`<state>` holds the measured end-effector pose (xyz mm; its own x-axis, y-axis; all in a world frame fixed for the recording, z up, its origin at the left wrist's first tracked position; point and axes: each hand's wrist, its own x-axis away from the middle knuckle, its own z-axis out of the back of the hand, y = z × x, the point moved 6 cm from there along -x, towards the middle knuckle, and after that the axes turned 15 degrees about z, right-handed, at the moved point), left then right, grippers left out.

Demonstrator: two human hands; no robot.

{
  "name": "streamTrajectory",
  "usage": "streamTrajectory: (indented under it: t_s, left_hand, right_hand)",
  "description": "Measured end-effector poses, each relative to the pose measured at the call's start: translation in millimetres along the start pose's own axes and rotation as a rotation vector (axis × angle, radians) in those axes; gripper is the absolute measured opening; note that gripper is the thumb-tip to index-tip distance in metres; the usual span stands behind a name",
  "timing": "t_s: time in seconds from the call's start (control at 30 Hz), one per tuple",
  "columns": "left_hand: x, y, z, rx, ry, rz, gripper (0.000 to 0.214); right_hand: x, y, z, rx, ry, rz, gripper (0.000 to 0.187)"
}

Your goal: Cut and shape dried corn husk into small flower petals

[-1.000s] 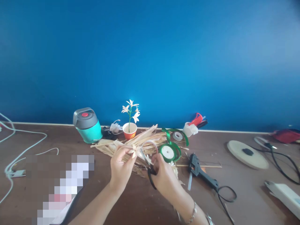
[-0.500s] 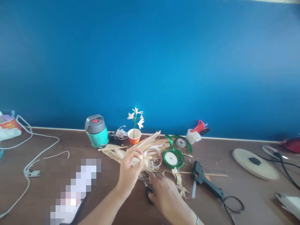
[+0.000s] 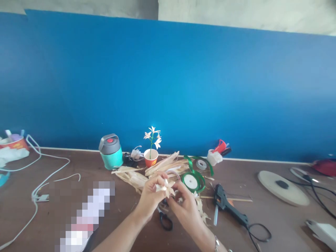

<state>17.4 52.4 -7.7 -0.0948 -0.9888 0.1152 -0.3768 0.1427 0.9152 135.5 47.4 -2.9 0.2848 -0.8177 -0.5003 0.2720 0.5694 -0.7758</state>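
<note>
Left hand (image 3: 150, 196)'s pinching a pale flower (image 3: 169, 189) sideways, petals facing the right hand (image 3: 186, 202). Fingers partly cover its base; can't tell if right's gripping anything.

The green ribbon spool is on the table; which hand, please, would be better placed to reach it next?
Probably the right hand: it is nearer the spool, while the left hand pinches the pale flower farther away. Whether the right also holds the flower is unclear.
</note>
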Motion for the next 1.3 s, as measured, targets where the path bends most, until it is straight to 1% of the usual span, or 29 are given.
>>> streamTrajectory:
  t_s: [0.07, 0.13, 0.3, 0.4, 0.5, 0.57, 0.6, 0.67, 0.7, 0.77, 0.83, 0.93, 1.07, 1.17, 1.3]
  left_hand:
    - [1.2, -4.6, -5.6, 0.025, -0.052, 0.066, 0.021]
    - [2.4, -6.5, -9.0, 0.020, -0.080, 0.088, 0.021]
    - [3.1, -6.9, -8.4, 0.054, -0.080, 0.113, 0.024]
    - [3.5, -6.6, -10.5, 0.033, -0.144, 0.144, 0.022]
    - [2.7, -8.4, -11.5, 0.009, -0.204, 0.182, 0.033]
    - [0.4, -10.6, -7.5, 0.013, -0.170, 0.194, 0.035]
    - [-1.1, -10.9, -4.4, 0.013, -0.134, 0.177, 0.031]
    - [-3.3, -9.3, 1.8, 0.005, -0.066, 0.105, 0.021]
    - [-4.0, -8.0, 4.2, 0.003, -0.044, 0.066, 0.020]
    - [-4.5, -5.9, 6.5, -0.012, -0.026, 0.018, 0.027]
    - [-4.4, -4.9, 4.9, -0.040, -0.043, 0.024, 0.027]
    - [-3.6, -3.9, -1.3, -0.099, -0.077, 0.070, 0.025]
    - [-3.8, -5.1, -4.3, -0.081, -0.054, 0.125, 0.029]
    - [-4.6, -7.2, -3.5, -0.051, -0.045, 0.138, 0.028]
    - [-4.8, -8.5, -2.3, -0.042, -0.050, 0.131, 0.027]
  right_hand:
    - [-0.7, -0.4, -1.5, -0.134, 0.011, 0.000, 0.007]
    - [0.4, -0.2, -2.2, -0.209, 0.035, -0.005, 0.010]
    - [2.5, 2.1, 4.0, -0.201, 0.139, -0.038, 0.012]
    - [0.3, 2.0, 8.2, -0.221, 0.174, -0.027, 0.014]
    - [-0.9, 7.3, 11.1, -0.232, 0.210, -0.076, 0.016]
    - [-1.0, 12.6, 11.8, -0.224, 0.225, -0.110, 0.021]
    - [-0.9, 15.3, 12.0, -0.217, 0.234, -0.119, 0.024]
    - [-0.5, 20.6, 12.8, -0.205, 0.256, -0.125, 0.029]
    - [-0.2, 23.2, 13.1, -0.199, 0.265, -0.130, 0.030]
    - [0.3, 27.3, 13.8, -0.191, 0.275, -0.137, 0.030]
    - [0.2, 28.9, 14.8, -0.185, 0.275, -0.133, 0.029]
    - [-0.5, 27.6, 16.1, -0.165, 0.255, -0.119, 0.026]
    - [-0.9, 23.5, 17.8, -0.106, 0.227, -0.103, 0.021]
    - [-1.3, 18.6, 20.5, -0.083, 0.244, -0.048, 0.020]
    - [-1.9, 10.0, 25.5, 0.012, 0.275, 0.122, 0.005]
